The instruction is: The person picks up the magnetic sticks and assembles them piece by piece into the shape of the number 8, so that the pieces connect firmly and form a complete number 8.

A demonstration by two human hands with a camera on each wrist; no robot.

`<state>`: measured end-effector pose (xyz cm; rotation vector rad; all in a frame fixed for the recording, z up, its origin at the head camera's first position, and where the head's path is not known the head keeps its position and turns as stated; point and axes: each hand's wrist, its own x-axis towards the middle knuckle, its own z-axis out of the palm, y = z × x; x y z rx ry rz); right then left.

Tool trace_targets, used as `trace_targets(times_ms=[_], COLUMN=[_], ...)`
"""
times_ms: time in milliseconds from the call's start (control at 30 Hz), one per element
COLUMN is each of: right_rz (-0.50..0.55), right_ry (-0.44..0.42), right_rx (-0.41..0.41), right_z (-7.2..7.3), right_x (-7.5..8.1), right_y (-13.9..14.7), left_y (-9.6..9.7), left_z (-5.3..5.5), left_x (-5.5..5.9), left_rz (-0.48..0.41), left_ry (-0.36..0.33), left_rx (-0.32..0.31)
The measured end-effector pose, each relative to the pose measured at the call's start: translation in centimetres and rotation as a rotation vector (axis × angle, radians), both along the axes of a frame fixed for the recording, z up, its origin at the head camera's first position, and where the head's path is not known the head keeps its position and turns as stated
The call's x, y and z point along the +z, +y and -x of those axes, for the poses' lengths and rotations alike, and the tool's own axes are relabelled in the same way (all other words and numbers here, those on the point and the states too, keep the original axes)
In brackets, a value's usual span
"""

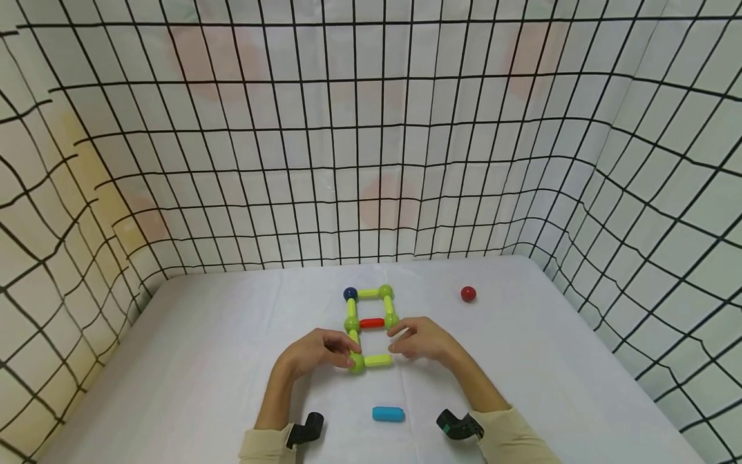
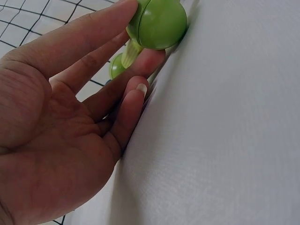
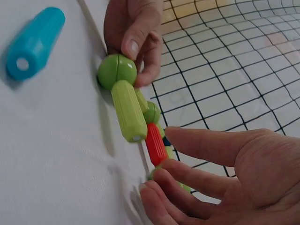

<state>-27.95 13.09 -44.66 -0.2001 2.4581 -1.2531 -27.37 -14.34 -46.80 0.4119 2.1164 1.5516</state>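
Observation:
On the white table lies a flat figure of light green rods and balls, with a navy ball [image 1: 350, 294] at its far left corner and a red rod [image 1: 371, 323] across its middle. My left hand [image 1: 315, 353] pinches the near left green ball [image 2: 161, 23] between thumb and fingers. From that ball a light green rod [image 3: 129, 111] points right, its tip free. Beside the figure's right side, my right hand [image 1: 426, 339] hovers with loosely bent fingers and holds nothing. Its fingertips are close to the middle right green ball [image 1: 391, 319]; whether they touch it I cannot tell.
A blue rod [image 1: 388, 414] lies on the table between the two forearms. Farther back, right of the figure, is a red ball [image 1: 468, 294]. Black netting [image 1: 371, 142] over white walls encloses the back and both sides of the table [image 1: 203, 361].

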Motion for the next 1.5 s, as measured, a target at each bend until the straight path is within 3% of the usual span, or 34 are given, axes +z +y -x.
trace_targets(times_ms=[267, 700, 1000, 1233, 1500], right_rz=[-0.004, -0.118, -0.159, -0.150, -0.192], right_ry=[0.143, 0.310, 0.290, 0.276, 0.321], right_rx=[-0.199, -0.302, -0.394, -0.424, -0.441], right_z=[1.1, 3.0, 4.4, 5.6, 6.3], right_x=[0.3, 0.9, -0.1, -1.0, -1.7], right_y=[3.8, 10.6, 12.0, 12.1, 12.0], left_y=[-0.1, 0.0, -0.1, -0.1, -0.1], left_z=[0.0, 0.3, 0.2, 0.1, 0.2], left_x=[0.1, -0.4, -0.3, -0.2, -0.4], left_rz=[-0.003, 0.034, 0.021, 0.022, 0.010], left_ry=[-0.009, 0.030, 0.014, 0.008, 0.002], left_rx=[0.012, 0.010, 0.012, 0.012, 0.013])
